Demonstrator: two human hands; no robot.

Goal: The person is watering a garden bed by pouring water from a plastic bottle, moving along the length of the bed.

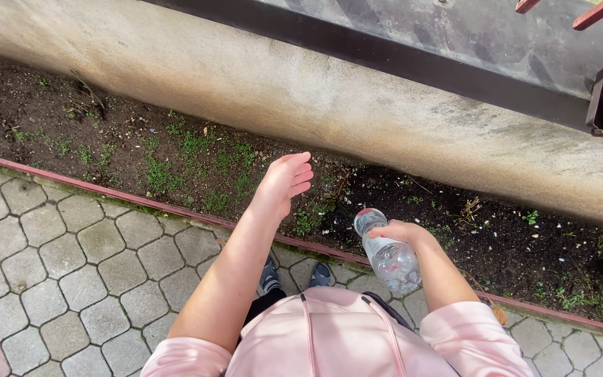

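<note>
Bottle [387,254] sits tilted inside right hand [400,230] grip above soil strip [141,150].

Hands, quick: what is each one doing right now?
Left hand: open, empty, held over the soil bed.
Right hand: closed around a clear plastic bottle.

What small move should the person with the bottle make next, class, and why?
Probably tip the clear plastic bottle a little further toward the soil bed. The right hand holds it near the neck, its mouth angled over the dark earth, while the left hand hovers empty above the small green weeds.
</note>
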